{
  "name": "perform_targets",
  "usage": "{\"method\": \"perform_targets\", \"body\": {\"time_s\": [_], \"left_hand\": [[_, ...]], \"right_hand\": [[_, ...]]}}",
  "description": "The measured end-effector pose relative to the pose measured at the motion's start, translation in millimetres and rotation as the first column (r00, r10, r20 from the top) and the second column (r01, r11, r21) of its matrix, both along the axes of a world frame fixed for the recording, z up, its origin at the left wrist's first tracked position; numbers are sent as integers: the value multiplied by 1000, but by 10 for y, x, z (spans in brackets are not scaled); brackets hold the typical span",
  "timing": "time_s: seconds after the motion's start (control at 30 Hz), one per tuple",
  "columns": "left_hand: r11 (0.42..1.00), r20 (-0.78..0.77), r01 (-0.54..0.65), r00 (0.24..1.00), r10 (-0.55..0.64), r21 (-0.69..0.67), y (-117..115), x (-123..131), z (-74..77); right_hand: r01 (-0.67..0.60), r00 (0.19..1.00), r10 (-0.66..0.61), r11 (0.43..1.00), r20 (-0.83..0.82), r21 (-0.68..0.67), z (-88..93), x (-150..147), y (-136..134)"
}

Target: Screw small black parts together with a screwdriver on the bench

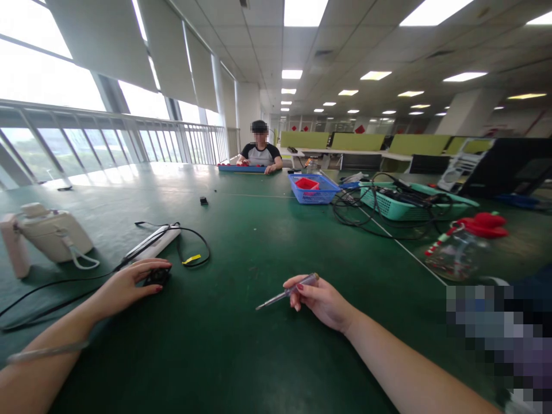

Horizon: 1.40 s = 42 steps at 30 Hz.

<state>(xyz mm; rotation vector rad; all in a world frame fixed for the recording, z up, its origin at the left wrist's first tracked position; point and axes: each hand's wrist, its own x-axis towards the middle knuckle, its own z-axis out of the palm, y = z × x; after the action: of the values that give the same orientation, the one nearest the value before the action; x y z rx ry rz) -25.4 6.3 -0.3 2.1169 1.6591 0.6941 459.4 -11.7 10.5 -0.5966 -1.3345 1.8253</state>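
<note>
My right hand grips a small screwdriver with a translucent handle. Its thin metal shaft points left and down, just above the green table. At the left, my left hand is closed around a small black block-like object, whose details are too dark to make out. Right behind that hand lies a white power strip with a black cable running across it and under my forearm. A yellow tag is on the cable's loop.
A beige bottle stands at far left. Farther back lie a small black piece, a blue basket and a green basket with tangled cables. A red-lidded jar is at right. Someone sits across the table behind a blue tray.
</note>
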Motion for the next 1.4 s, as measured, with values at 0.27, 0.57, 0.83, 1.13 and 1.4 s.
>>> {"method": "perform_targets", "body": {"time_s": [0.27, 0.57, 0.83, 1.13, 1.4], "left_hand": [[988, -181, 22, 984, 6, 152, 9, 54, 37], [982, -191, 42, 982, -6, 184, 29, 22, -19], [982, -181, 34, 984, 0, 188, 44, -21, -20], [996, -186, -2, 982, 19, 93, 19, 14, 28], [999, -77, -29, 997, 30, 20, -34, 49, 81]], "right_hand": [[-19, 1000, 19, 1000, 4, 18, -44, 12, 19], [-11, 1000, 11, 1000, 7, 11, -14, 0, 2], [-9, 1000, 9, 1000, 25, 14, 8, 3, -3], [4, 999, -5, 1000, 37, 15, 33, 1, -27], [-3, 999, 3, 1000, 33, 17, 3, 7, -7]]}}
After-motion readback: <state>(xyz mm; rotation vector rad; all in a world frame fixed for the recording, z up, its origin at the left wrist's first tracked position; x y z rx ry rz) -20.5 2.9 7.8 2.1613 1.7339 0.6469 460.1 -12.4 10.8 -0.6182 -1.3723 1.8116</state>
